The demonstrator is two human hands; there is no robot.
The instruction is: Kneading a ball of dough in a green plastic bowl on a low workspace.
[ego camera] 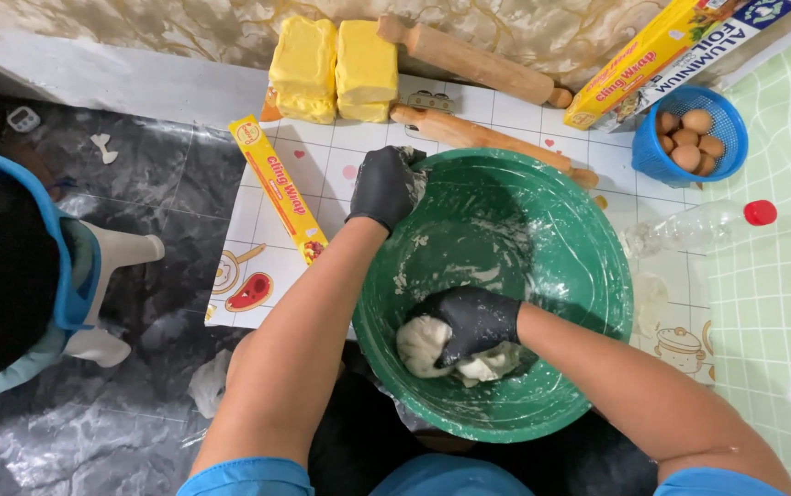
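Note:
A big green bowl [542, 266], smeared with flour and dough inside, stands in front of me on a patterned mat. My left hand [386, 188], in a black glove, grips the bowl's far left rim. In its near bottom lies a pale lump of dough [425, 347], and my right hand [471, 323], also black-gloved, presses down on it with the fingers curled over the lump.
Two yellow butter blocks [333, 69], two wooden rolling pins [478, 64], long boxes of wrap and foil [278, 184], a blue basket of eggs [689, 136] and a clear bottle with a red cap [698, 225] surround the bowl. Another person sits at the left [10, 266].

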